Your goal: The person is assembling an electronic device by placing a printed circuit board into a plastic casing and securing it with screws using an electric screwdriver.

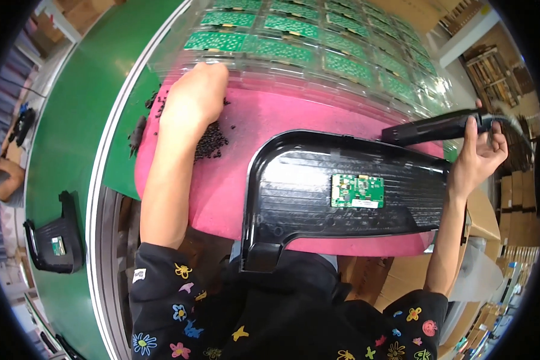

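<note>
1. Nearest to me lies the black plastic housing (318, 192), flat on the pink mat (222, 198), its inner ribbed side up.
2. One small green circuit board (357, 191) with a white strip along its near edge already sits in the middle of the housing, so I judge the board placed and its fastening not yet done; whether any screw is in, I cannot tell.
3. I see my left hand (193, 99) loosely curled, knuckles up, fingertips down in the heap of small black screws (210, 143) at the far left of the mat; whether it has one pinched is hidden.
4. My right hand (479, 153) is closed around the black electric screwdriver (438, 127), held up at the far right, apart from the board.
5. Far across the mat, clear plastic trays (318, 48) hold rows of identical green boards, many left.
6. On the green conveyor belt (78, 120) to the left stands another black housing (57, 240) with a board.
7. Brown cardboard boxes (516, 198) stack at the right edge.
</note>
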Tool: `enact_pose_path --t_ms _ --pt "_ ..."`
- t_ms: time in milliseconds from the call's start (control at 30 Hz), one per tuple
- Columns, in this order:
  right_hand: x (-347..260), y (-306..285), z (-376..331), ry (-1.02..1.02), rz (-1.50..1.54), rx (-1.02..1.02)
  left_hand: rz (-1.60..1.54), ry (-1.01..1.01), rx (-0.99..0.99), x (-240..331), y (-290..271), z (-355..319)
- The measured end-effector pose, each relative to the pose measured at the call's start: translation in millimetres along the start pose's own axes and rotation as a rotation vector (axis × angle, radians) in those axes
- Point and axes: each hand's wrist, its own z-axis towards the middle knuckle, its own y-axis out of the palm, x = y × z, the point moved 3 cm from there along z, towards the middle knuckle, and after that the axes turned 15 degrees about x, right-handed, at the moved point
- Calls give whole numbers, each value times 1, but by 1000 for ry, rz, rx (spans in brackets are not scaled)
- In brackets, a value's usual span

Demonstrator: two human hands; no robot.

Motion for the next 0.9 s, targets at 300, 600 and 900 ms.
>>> enact_pose_path --t_ms 300,600,900 --pt "-12 43 -27 1013 194 -396 -164 8 -45 14 -14 5" --pt "-40 46 -47 1184 841 -228 -1328 282 -357 102 -27 -16" --pt "-49 42 -53 1156 936 -201 -1464 211 -476 120 -10 -25"
